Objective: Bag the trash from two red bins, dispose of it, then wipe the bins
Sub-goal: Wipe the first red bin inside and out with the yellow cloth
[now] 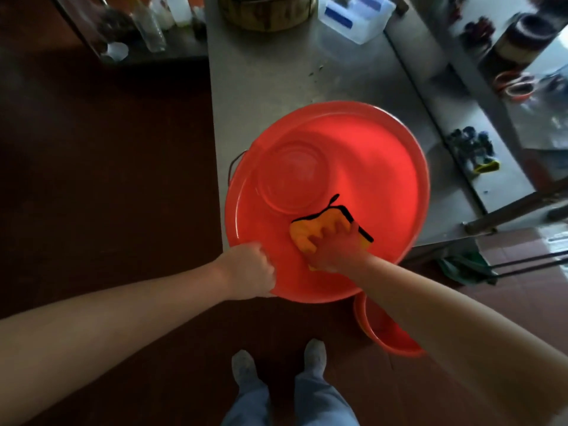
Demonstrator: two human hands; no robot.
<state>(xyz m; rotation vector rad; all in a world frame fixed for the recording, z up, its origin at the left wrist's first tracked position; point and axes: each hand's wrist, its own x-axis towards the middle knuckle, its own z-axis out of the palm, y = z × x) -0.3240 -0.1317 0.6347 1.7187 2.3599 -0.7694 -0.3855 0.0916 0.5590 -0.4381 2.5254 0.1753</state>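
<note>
So the big red bin (399, 142) sits on the near end of the grey surface (276, 81), tipped a bit toward the camera and hanging over the edge; you can look straight down to its round bottom. Left hand (250, 270) has the near rim, fingers curled tight over the lip, thumb side out; that's a proper grip.

Right hand (338, 244) is down inside the bin, on the near inner wall just right of the bottom; its fingers (333, 238) are splayed wide and pressing an orange cloth (307, 232) with black trim flat against the plastic. The cloth is under the fingers and palm, not balled up in a fist; orange shows in the gaps between the fingers, a black-edged corner sticks out past the fingertips toward the bottom, and another sticks out on the right side.

Second red bin (378, 330) is on the floor, just below the first one and partly hidden under the right forearm; neither hand touches it.

Further back on the surface there's a clear plastic box (353, 16) and a round wooden thing (267, 10); the person's shoes (242, 367) show at the bottom.
</note>
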